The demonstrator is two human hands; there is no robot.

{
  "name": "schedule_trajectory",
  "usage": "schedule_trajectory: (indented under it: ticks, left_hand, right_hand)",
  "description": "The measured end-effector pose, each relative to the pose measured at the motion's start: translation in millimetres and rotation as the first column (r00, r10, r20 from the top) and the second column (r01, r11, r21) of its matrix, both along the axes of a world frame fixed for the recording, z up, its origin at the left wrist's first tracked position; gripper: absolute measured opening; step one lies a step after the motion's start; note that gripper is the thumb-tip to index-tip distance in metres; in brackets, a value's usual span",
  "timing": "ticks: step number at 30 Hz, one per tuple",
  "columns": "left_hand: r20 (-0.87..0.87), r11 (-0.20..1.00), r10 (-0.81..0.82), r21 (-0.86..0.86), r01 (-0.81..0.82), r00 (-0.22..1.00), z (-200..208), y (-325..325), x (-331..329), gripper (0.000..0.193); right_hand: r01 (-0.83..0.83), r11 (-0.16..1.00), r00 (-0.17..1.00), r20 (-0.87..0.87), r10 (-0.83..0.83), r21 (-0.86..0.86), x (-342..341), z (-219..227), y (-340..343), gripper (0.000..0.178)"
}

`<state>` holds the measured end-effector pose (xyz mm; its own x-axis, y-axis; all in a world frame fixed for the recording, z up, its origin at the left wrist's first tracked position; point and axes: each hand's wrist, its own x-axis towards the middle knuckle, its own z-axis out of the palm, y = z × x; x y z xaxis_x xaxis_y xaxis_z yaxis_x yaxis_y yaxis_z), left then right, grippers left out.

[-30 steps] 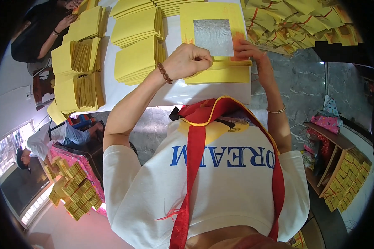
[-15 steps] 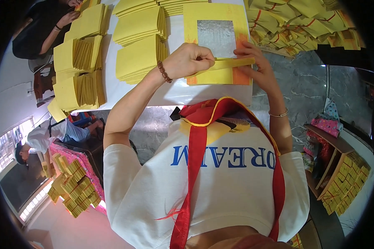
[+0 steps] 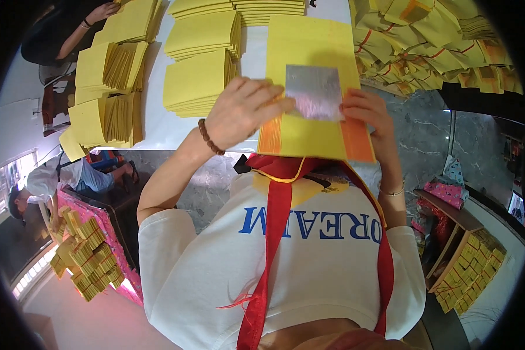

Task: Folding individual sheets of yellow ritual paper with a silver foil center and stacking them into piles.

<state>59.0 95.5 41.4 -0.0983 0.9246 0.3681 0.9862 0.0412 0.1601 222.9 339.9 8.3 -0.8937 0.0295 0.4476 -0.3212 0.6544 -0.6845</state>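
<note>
A: Where is your rectangular, orange-edged yellow paper sheet (image 3: 312, 134)?
B: Upper centre of frame. Your blurred left hand (image 3: 245, 111) overlaps the left edge of its square silver patch (image 3: 314, 87); your right hand (image 3: 368, 114) overlaps the sheet's right side. Whether either clamps cannot be told.

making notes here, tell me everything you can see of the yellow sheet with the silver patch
The yellow sheet looks like paper, roughly rectangular, with a shiny, foil-like silver patch and orange areas toward its near corners. It lies face up, its near edge apparently jutting past the white table. The left hand and right hand are on its sides.
</note>
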Motion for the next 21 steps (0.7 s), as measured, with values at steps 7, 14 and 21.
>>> schedule_trajectory:
  ticks: [7, 14, 21]
  left_hand:
    - [0.381, 0.998, 0.051, -0.045, -0.036, 0.923, -20, -3, 5, 0.022]
    - [0.826, 0.929, 0.340, -0.220, -0.298, 0.450, -68, 19, -18, 0.033]
    - [0.948, 0.934, 0.289, -0.249, -0.258, 0.132, -46, 30, -18, 0.064]
  right_hand:
    - [0.002, 0.999, 0.982, 0.187, -0.010, 0.042, 9, -2, -7, 0.020]
    - [0.451, 0.673, 0.879, 0.423, -0.221, -0.586, -15, 0, -30, 0.031]
    - [0.455, 0.672, 0.870, 0.452, -0.195, -0.585, -18, -11, -23, 0.046]
